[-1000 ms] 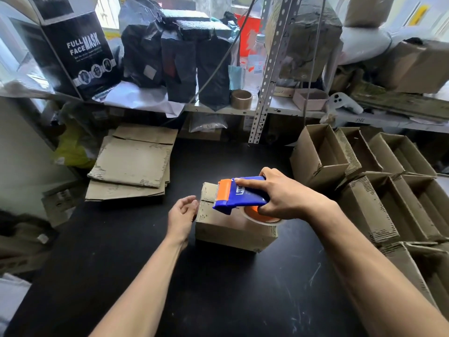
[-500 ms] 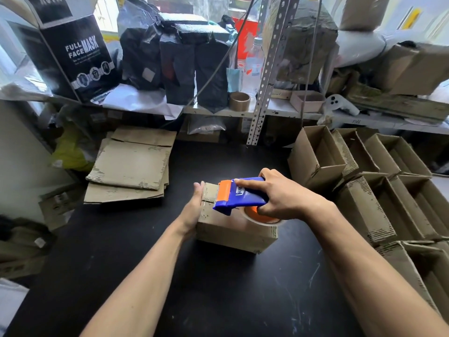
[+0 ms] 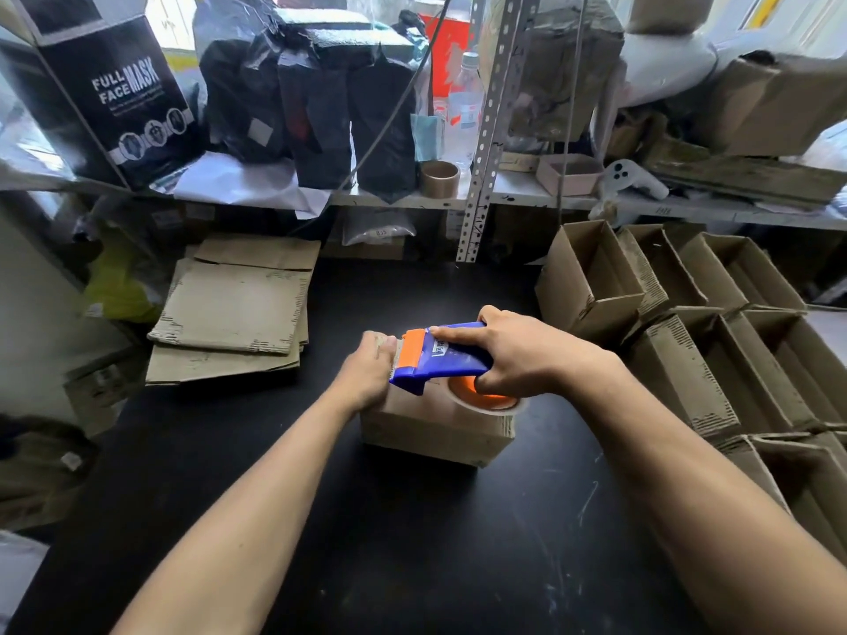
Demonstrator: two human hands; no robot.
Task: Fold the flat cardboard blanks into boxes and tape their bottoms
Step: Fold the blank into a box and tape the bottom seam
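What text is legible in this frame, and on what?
"FULL FACE MASK": white print on the black box on the shelf, top left.
Smaller line under it: too small to read.
Label on the tape dispenser: blurred.
Water bottle label: blurred.
Print on the clear bag under the shelf: unreadable.

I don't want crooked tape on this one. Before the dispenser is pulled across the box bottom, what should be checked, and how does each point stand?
1. Box sits flat on the black table: ok.
2. Left hand steadies the box at its far left edge: ok.
3. Right hand has a firm grip on the tape dispenser: ok.
4. Dispenser's orange end lies at the box's left edge: ok.
5. Bottom flaps closed flush under the dispenser: cannot tell, hidden by the hands.
6. Tape end stuck down on the cardboard: cannot tell.
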